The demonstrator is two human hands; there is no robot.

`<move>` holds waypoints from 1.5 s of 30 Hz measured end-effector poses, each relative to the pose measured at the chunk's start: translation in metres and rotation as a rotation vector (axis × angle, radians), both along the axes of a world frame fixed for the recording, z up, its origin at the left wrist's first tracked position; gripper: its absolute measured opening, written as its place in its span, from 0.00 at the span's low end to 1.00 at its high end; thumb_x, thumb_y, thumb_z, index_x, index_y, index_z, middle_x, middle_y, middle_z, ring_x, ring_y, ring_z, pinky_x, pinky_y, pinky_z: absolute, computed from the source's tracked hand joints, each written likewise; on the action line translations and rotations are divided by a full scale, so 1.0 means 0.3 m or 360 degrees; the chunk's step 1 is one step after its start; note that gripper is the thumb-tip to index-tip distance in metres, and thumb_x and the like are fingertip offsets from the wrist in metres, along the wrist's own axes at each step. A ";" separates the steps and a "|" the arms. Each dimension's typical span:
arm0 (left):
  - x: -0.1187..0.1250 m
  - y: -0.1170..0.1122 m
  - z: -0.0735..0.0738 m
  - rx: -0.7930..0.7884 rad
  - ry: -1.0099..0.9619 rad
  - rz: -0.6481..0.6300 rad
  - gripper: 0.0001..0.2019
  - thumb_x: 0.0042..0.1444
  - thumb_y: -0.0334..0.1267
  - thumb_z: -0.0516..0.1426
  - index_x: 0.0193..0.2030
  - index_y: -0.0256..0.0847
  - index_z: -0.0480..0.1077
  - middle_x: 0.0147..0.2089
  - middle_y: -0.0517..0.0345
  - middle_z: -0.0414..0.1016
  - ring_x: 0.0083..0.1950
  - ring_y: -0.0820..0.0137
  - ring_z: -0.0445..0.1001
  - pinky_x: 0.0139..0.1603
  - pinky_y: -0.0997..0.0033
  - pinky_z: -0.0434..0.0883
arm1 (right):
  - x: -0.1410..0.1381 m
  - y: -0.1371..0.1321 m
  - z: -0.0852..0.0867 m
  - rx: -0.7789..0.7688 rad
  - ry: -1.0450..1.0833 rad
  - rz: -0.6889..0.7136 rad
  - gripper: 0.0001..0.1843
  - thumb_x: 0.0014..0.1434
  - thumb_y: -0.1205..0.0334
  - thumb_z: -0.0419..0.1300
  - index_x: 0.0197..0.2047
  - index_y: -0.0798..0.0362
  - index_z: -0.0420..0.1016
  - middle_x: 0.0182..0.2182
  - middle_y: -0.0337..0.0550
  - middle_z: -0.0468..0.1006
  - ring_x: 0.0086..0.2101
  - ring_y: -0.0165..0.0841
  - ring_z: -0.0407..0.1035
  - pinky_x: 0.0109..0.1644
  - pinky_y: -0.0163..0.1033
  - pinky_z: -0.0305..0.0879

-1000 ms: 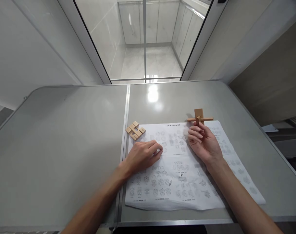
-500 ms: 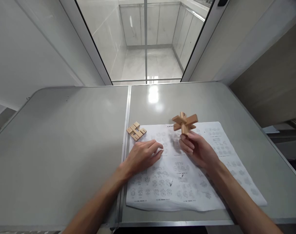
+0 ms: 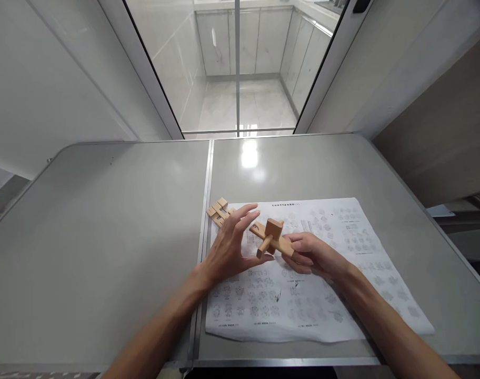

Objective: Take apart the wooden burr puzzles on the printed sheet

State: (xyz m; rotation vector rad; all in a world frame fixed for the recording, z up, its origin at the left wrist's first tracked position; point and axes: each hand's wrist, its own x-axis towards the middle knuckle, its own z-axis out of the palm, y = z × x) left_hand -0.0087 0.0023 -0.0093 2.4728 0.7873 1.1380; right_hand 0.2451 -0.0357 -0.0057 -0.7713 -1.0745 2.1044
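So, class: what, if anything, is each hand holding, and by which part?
The right hand holds the wooden cross puzzle by one end of its long bar. The left hand is open beside it, holding nothing.

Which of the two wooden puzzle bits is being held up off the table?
The cross-shaped wooden puzzle, gripped by the right hand above the printed sheet. The flat set of notched wooden pieces lies on the grey table, behind the open left hand.

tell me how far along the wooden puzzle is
Partly built: a few sticks already lock into a cross, the wooden puzzle, held by the right hand above the instruction sheet. The left hand is open beside it, thumb near one stick's end. Left: the loose pieces lying at the sheet's far left corner are not yet joined.
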 end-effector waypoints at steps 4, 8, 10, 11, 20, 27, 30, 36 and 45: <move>0.000 -0.003 0.001 0.0014 0.0046 -0.0103 0.52 0.59 0.54 0.72 0.80 0.47 0.47 0.76 0.32 0.64 0.76 0.47 0.69 0.70 0.43 0.74 | -0.002 -0.004 -0.018 -0.0053 0.0028 0.0090 0.20 0.65 0.51 0.61 0.25 0.49 0.63 0.16 0.27 0.55 0.16 0.25 0.48 0.23 0.37 0.46; 0.004 -0.004 -0.009 0.0039 0.0076 -0.0205 0.49 0.61 0.51 0.71 0.80 0.49 0.48 0.75 0.35 0.68 0.73 0.49 0.72 0.67 0.46 0.76 | -0.010 -0.008 -0.030 -0.0090 0.0097 0.0150 0.19 0.66 0.52 0.59 0.25 0.49 0.64 0.15 0.27 0.55 0.15 0.26 0.49 0.23 0.37 0.47; 0.006 -0.004 -0.018 0.0018 0.0068 -0.0228 0.46 0.62 0.46 0.71 0.79 0.49 0.50 0.69 0.40 0.76 0.66 0.53 0.79 0.63 0.49 0.77 | -0.015 -0.008 -0.032 -0.0124 0.0120 0.0173 0.19 0.67 0.52 0.59 0.26 0.49 0.65 0.15 0.26 0.55 0.15 0.26 0.49 0.22 0.37 0.47; 0.006 -0.005 -0.022 -0.0002 0.0059 -0.0235 0.45 0.63 0.44 0.70 0.79 0.49 0.50 0.66 0.42 0.79 0.61 0.56 0.82 0.61 0.51 0.79 | -0.018 -0.007 -0.031 -0.0129 0.0123 0.0180 0.19 0.67 0.51 0.59 0.26 0.49 0.66 0.15 0.27 0.55 0.15 0.26 0.49 0.22 0.37 0.47; 0.002 -0.017 -0.023 -0.0273 0.0007 -0.0117 0.44 0.59 0.45 0.71 0.77 0.46 0.55 0.56 0.47 0.82 0.45 0.62 0.84 0.48 0.58 0.83 | -0.050 -0.025 0.011 0.0330 -0.0373 -0.0416 0.18 0.75 0.46 0.60 0.38 0.49 0.71 0.22 0.32 0.68 0.22 0.29 0.60 0.29 0.37 0.58; 0.004 -0.020 -0.004 -0.0348 0.0086 -0.0034 0.40 0.59 0.46 0.70 0.74 0.44 0.58 0.54 0.49 0.81 0.39 0.67 0.83 0.38 0.67 0.79 | -0.058 -0.036 0.005 0.0776 -0.0777 -0.0596 0.11 0.71 0.50 0.67 0.49 0.47 0.78 0.26 0.34 0.72 0.26 0.32 0.65 0.32 0.39 0.61; 0.000 -0.021 -0.005 -0.0378 0.0130 -0.0017 0.43 0.57 0.48 0.72 0.73 0.44 0.58 0.54 0.48 0.81 0.40 0.66 0.83 0.36 0.69 0.77 | -0.063 -0.034 0.002 0.0854 -0.0874 -0.0638 0.11 0.72 0.50 0.65 0.48 0.48 0.80 0.27 0.37 0.75 0.26 0.33 0.66 0.32 0.40 0.62; -0.001 -0.025 -0.001 -0.0452 0.0199 0.0035 0.44 0.51 0.48 0.75 0.70 0.43 0.60 0.52 0.51 0.82 0.40 0.66 0.82 0.34 0.70 0.75 | -0.062 -0.033 -0.005 0.0864 -0.0938 -0.0612 0.12 0.73 0.49 0.64 0.45 0.49 0.81 0.27 0.39 0.76 0.27 0.33 0.67 0.31 0.40 0.61; 0.004 -0.016 0.012 -0.0570 0.0169 -0.0036 0.44 0.49 0.50 0.76 0.68 0.47 0.61 0.58 0.51 0.75 0.44 0.65 0.79 0.35 0.68 0.78 | -0.059 -0.037 -0.006 0.0919 -0.1002 -0.0614 0.14 0.74 0.48 0.62 0.45 0.50 0.81 0.30 0.40 0.79 0.27 0.31 0.69 0.30 0.38 0.64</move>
